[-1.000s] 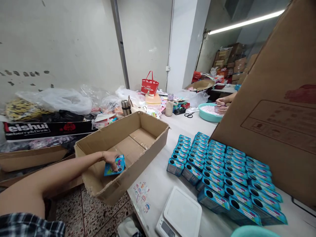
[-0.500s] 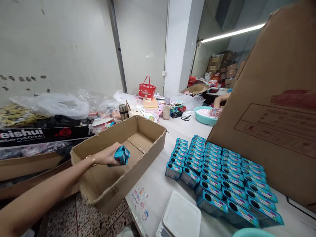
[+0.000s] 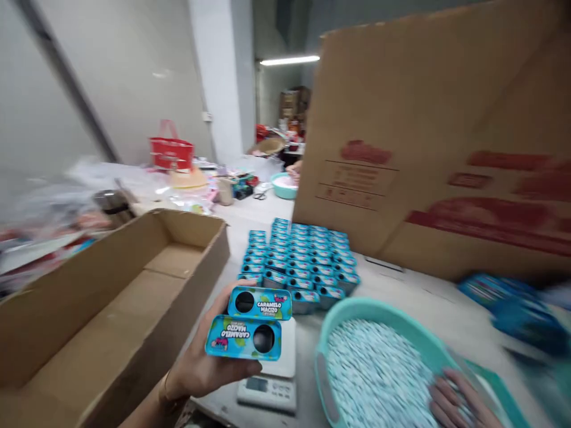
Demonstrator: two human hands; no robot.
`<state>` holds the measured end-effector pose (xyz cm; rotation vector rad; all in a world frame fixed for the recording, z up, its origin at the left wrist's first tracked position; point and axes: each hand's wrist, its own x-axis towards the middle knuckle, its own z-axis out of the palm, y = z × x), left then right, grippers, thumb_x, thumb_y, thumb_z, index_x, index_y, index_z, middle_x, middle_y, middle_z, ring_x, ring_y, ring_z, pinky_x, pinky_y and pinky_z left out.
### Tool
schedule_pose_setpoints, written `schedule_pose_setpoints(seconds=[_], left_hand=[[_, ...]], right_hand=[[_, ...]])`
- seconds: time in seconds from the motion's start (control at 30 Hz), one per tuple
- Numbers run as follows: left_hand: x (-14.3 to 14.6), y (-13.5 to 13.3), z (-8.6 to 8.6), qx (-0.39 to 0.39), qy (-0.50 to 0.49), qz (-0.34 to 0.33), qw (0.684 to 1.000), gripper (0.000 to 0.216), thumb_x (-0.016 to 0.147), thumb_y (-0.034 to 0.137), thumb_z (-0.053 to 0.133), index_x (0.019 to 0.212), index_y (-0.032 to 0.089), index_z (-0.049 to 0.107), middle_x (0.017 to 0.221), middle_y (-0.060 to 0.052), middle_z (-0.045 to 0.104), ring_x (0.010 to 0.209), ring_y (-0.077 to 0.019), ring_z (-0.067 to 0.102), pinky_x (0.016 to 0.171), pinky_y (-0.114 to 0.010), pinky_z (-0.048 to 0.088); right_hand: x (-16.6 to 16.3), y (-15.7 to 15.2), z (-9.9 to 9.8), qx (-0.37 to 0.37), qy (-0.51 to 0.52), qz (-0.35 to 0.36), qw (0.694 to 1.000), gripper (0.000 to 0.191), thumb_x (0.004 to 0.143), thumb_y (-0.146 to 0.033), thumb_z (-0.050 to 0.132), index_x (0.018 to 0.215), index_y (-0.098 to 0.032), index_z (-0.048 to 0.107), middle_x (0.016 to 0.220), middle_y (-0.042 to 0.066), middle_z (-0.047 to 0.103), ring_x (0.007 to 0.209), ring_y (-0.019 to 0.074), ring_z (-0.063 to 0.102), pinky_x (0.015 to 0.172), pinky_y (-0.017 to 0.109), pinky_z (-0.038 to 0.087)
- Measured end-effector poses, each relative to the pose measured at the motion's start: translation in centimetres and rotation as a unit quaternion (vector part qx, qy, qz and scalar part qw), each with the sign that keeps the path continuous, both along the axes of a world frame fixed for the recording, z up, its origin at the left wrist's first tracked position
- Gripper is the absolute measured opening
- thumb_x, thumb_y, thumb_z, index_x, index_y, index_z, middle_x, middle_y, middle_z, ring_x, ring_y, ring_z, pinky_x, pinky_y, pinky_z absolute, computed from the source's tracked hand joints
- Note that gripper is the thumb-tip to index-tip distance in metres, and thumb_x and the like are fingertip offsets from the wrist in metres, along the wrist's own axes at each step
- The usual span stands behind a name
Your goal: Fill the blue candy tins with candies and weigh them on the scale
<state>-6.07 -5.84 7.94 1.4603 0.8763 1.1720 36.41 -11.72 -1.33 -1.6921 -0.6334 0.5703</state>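
Note:
My left hand point(image 3: 200, 368) grips two small teal boxes point(image 3: 252, 324) printed "Caramelo Macizo", stacked one on the other, each with a round hole in its face. It holds them over the white scale point(image 3: 274, 380) at the table's front edge. My right hand point(image 3: 450, 401) rests with fingers curled in the teal basin point(image 3: 339, 324), which is full of small pale pieces; whether it holds any is hidden. Behind the held boxes, several rows of the same teal boxes point(image 3: 298, 255) stand on the white table.
An open empty cardboard carton point(image 3: 116, 309) sits at the left. A big cardboard box point(image 3: 428, 154) stands at the back right. Blurred teal boxes point(image 3: 513, 303) lie at the right. Far back, another person's hand point(image 3: 294, 169) is at a second teal basin point(image 3: 283, 185), near a red basket point(image 3: 172, 151).
The view has swung right. My left hand has come out of the carton with the teal boxes and now holds them over the scale. My right hand and the basin have come into view.

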Motion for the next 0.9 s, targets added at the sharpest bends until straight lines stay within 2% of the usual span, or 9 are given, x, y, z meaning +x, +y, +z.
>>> schedule_pose_setpoints(seconds=[0.1,0.17,0.27,0.37,0.43,0.53,0.63,0.7,0.9], left_hand=[[6.1,1.5,-1.6,-0.130,-0.124,-0.123,0.976,0.075,0.057,0.041,0.084,0.126,0.022,0.059,0.115,-0.011,0.067,0.104,-0.0380,0.063,0.086,-0.045,0.054],[10.1,1.8,-2.2,-0.218,-0.160,-0.175,0.947,0.070,0.058,0.050,0.081,0.117,0.018,0.063,0.103,-0.011,0.071,0.100,-0.0385,0.065,0.081,-0.045,0.055],[15.2,1.8,-3.0,-0.305,-0.152,-0.195,0.920,0.065,0.062,0.050,0.079,0.116,0.019,0.061,0.102,-0.010,0.072,0.096,-0.0358,0.067,0.076,-0.043,0.057],[18.9,1.7,-3.9,-0.293,-0.114,-0.164,0.935,0.065,0.063,0.047,0.080,0.118,0.022,0.058,0.108,-0.008,0.071,0.097,-0.0315,0.068,0.082,-0.040,0.056],[20.5,1.6,-4.8,-0.256,-0.083,-0.139,0.953,0.070,0.060,0.048,0.083,0.119,0.023,0.055,0.111,-0.009,0.069,0.101,-0.0306,0.067,0.088,-0.040,0.055],[21.7,1.4,-6.3,-0.206,-0.079,-0.118,0.968,0.076,0.062,0.053,0.081,0.126,0.026,0.050,0.128,-0.009,0.061,0.119,-0.0310,0.058,0.098,-0.038,0.050],[21.9,1.3,-7.2,-0.222,-0.153,-0.150,0.951,0.070,0.076,0.070,0.060,0.131,0.028,0.048,0.140,-0.008,0.053,0.131,-0.0295,0.048,0.101,-0.038,0.049],[21.9,1.5,-7.5,-0.253,-0.184,-0.173,0.934,0.070,0.080,0.076,0.047,0.131,0.028,0.050,0.138,-0.007,0.055,0.128,-0.0296,0.051,0.096,-0.039,0.052],[22.8,3.0,-7.2,-0.298,-0.192,-0.143,0.924,0.071,0.077,0.072,0.056,0.130,0.025,0.053,0.122,-0.008,0.066,0.111,-0.0299,0.064,0.086,-0.040,0.057]], right_hand=[[-0.2,-1.0,0.5,-0.084,-0.047,0.054,0.994,0.046,0.072,-0.071,0.055,0.076,-0.027,0.066,0.060,0.005,0.054,0.050,0.0221,0.055,0.044,0.038,0.045],[-0.5,-1.3,1.1,-0.092,-0.176,0.107,0.974,0.049,0.072,-0.068,0.059,0.083,-0.023,0.072,0.081,0.010,0.067,0.081,0.0281,0.064,0.078,0.048,0.053],[-2.0,-2.3,2.6,-0.077,-0.290,0.113,0.947,0.048,0.080,-0.061,0.060,0.110,-0.026,0.071,0.122,0.013,0.063,0.123,0.0339,0.050,0.109,0.055,0.032],[-5.4,-3.4,3.8,0.025,-0.140,0.214,0.966,0.069,0.084,-0.063,0.057,0.143,-0.029,0.044,0.144,0.011,0.048,0.134,0.0301,0.043,0.109,0.050,0.035],[-8.0,-3.4,4.0,0.086,-0.056,0.253,0.962,0.085,0.078,-0.063,0.065,0.149,-0.029,0.032,0.148,0.010,0.043,0.136,0.0301,0.041,0.108,0.046,0.038],[-10.8,-2.6,3.4,0.110,-0.066,0.174,0.976,0.084,0.071,-0.047,0.079,0.143,-0.029,0.040,0.146,0.008,0.044,0.136,0.0292,0.040,0.114,0.042,0.032],[-11.3,-2.0,2.9,0.132,-0.015,0.093,0.987,0.074,0.074,-0.037,0.078,0.138,-0.027,0.042,0.139,0.007,0.052,0.129,0.0269,0.047,0.111,0.039,0.036],[-10.8,-2.0,2.9,0.149,0.028,0.076,0.985,0.071,0.075,-0.036,0.077,0.135,-0.025,0.042,0.134,0.007,0.056,0.120,0.0264,0.054,0.105,0.039,0.042],[-10.1,-2.6,3.3,0.243,0.181,0.102,0.948,0.066,0.076,-0.037,0.072,0.134,-0.025,0.044,0.133,0.007,0.057,0.120,0.0280,0.055,0.105,0.043,0.041]])
